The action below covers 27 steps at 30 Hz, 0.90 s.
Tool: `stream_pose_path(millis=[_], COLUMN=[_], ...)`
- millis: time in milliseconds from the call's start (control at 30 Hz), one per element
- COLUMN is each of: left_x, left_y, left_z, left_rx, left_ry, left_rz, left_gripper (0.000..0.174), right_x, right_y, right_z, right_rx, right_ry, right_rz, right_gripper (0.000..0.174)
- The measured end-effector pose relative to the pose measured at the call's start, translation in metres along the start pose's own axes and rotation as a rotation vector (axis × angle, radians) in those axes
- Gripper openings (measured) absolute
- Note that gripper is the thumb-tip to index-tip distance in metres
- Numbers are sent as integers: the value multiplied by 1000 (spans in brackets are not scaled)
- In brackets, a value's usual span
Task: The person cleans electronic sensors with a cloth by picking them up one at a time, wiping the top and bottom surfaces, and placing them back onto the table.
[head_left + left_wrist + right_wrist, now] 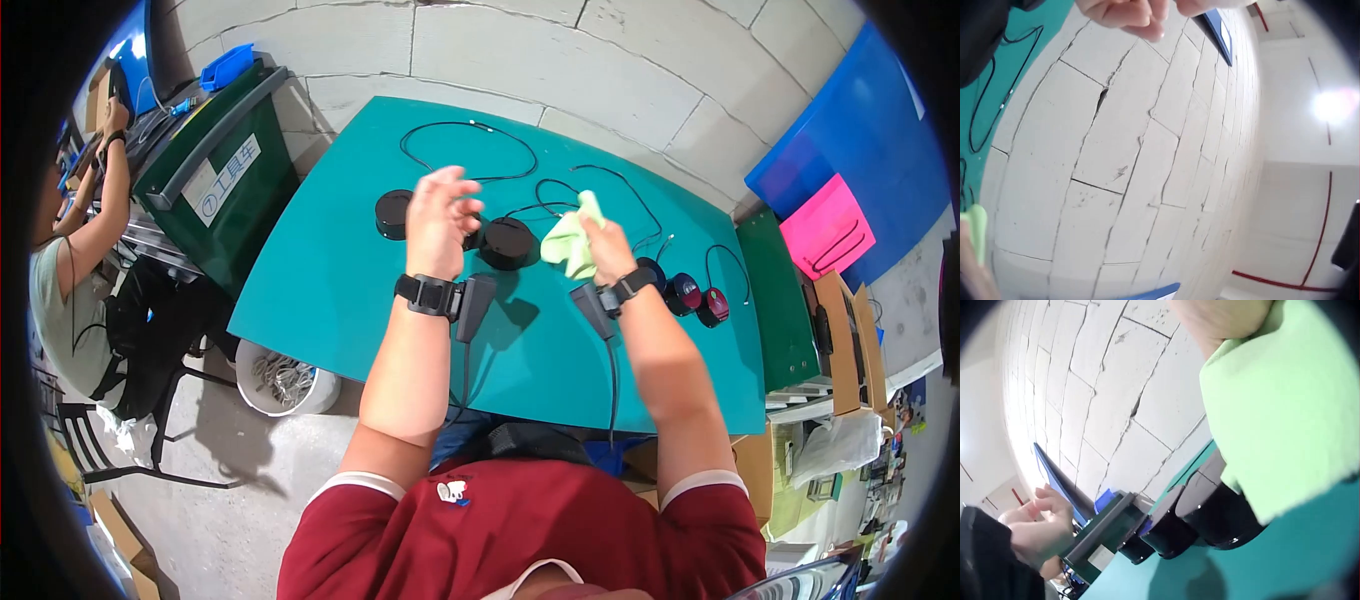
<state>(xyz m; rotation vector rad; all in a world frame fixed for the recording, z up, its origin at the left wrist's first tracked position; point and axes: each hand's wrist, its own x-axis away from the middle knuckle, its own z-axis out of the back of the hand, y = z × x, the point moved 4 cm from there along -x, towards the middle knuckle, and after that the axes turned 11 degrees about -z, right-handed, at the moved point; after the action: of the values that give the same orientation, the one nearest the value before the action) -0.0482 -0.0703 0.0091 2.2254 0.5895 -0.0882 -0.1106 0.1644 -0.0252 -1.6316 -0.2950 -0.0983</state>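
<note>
My right hand (610, 252) grips a light green cloth (568, 245) above the teal table; the cloth hangs down from the fingers, and fills the upper right of the right wrist view. My left hand (435, 225) is raised over the table, its fingers loosely bent with nothing held. Below and between the hands stands a large black cylinder (508, 243) with a flat top and a cable. Another black cylinder (392, 215) is left of my left hand, and one between them is mostly hidden behind that hand. Smaller round pieces (683, 293) with dark red faces sit right of my right hand.
Thin black cables (470, 125) loop across the teal table (330, 290) toward the block wall (480, 50). A green tool cart (225, 165) stands left, near another person (90, 240). A white bucket (285, 385) is below the table's left edge. A pink bag (828, 225) is right.
</note>
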Motion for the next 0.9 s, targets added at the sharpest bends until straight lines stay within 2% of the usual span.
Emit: stream_pose_path(millis=[133,200,233,400,467,533,600,667,733,867,900], left_x=[26,41,43,40,39,38,38,38,35,35,35], left_y=[-26,-33,-42,-57,-60,-66,-68,-67,-69,-68,-70], left_z=[-32,-40,-40,-35,-32,-30,-28,-27,-26,-26,-25], left_rx=[-210,-382,-447,-588,-629,-611,-616,-643,-645,-650,-639], left_ry=[-521,-713,-784,-815,-768,-779,-740,-742,-738,-716,-716], left_rz=[355,476,487,408,397,395,411,408,390,402,394], left_gripper=[31,31,34,41,41,41,41,41,45,44,44], right_x=[16,31,34,69,81,89,91,75,83,75,74], right_y=[-31,-43,-46,-66,-73,-73,-68,-48,-43,-27,-19], right_z=[40,63,82,134,143,147,145,141,121,125,121], right_rx=[-322,-346,-376,-356,-123,-13,419,749,1198,1175,1307], right_ry=[51,-76,-45,102,45,115,139,-23,187,116,113], right_rz=[77,88,112,300,294,310,241,294,164,143,147], right_gripper=[26,35,36,46,50,50,47,45,46,49,52])
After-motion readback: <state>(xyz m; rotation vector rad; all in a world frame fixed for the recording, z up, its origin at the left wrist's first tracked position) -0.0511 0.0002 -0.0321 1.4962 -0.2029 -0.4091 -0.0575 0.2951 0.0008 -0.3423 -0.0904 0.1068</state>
